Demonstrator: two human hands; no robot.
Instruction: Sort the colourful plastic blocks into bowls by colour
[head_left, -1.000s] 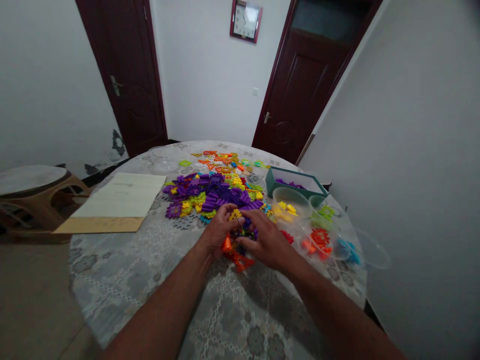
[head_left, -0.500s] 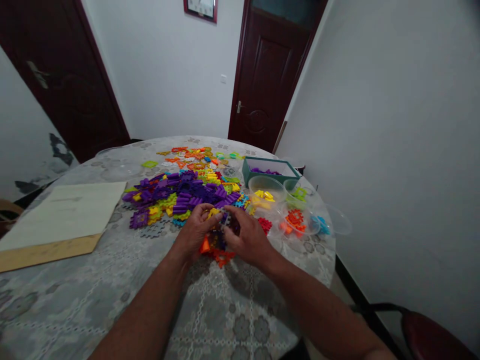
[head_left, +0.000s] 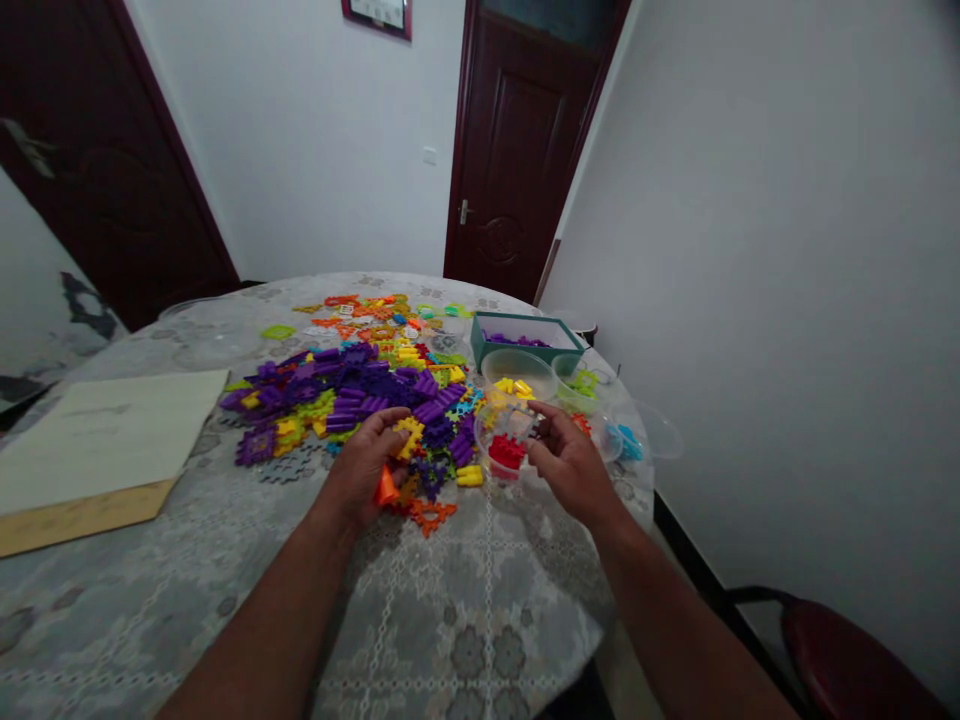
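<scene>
My left hand (head_left: 367, 462) is closed on a yellow toothed building piece (head_left: 409, 437), held between thumb and fingers. An orange piece (head_left: 386, 487) shows just below that hand; I cannot tell whether it is held too. My right hand (head_left: 568, 458) pinches a grey toothed building piece (head_left: 519, 416) over a clear round bowl with red pieces (head_left: 507, 452) in it. Beside my left hand spreads a heap of purple building pieces (head_left: 379, 385), mixed with yellow and green ones. Yellow tube pieces (head_left: 470, 476) lie between my hands, and orange pieces (head_left: 431, 515) lie nearer to me.
At the back right stands a green box (head_left: 566, 362) with purple pieces. Clear bowls near it hold yellow pieces (head_left: 514, 388), green pieces (head_left: 583, 382) and blue pieces (head_left: 626, 442). A cardboard sheet with white paper (head_left: 112, 420) lies at the left on the patterned tablecloth (head_left: 300, 590).
My hands have parted. The right hand has moved right with the grey piece, over the bowl of red pieces; the left keeps the yellow piece. The view has shifted slightly to the right.
</scene>
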